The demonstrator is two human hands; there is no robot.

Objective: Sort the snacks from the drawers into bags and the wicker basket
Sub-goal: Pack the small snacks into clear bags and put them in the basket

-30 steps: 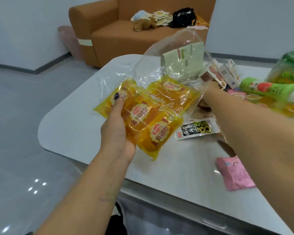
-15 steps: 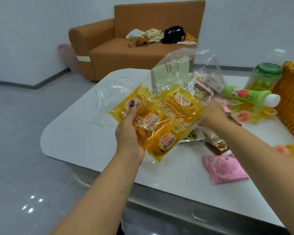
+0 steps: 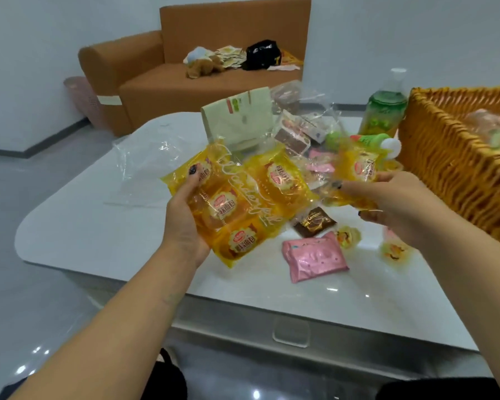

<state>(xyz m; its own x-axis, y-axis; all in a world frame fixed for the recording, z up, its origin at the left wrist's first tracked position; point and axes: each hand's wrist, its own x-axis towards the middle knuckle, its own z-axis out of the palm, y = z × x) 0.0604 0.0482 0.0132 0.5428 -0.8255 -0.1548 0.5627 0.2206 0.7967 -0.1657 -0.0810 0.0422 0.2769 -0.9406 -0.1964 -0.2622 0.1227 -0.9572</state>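
Over the bench, the left hand grips a clear bag of yellow packets while the right hand, palm up, pinches one yellow packet.

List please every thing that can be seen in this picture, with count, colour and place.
clear bag of bread packets: one bag, yellow packets inside, held above the table's left part
single bread packet: one, yellow, in the right hand
pink packet: one, pink, on the table near the front
brown packet: one, dark brown, on the table behind the pink one
wicker basket: one, orange-brown, right edge of the table
green bottle: one, green, upright left of the basket
table: one, white
sofa: one, orange-brown, by the far wall
left hand: grip on the bag
right hand: grip on the single packet
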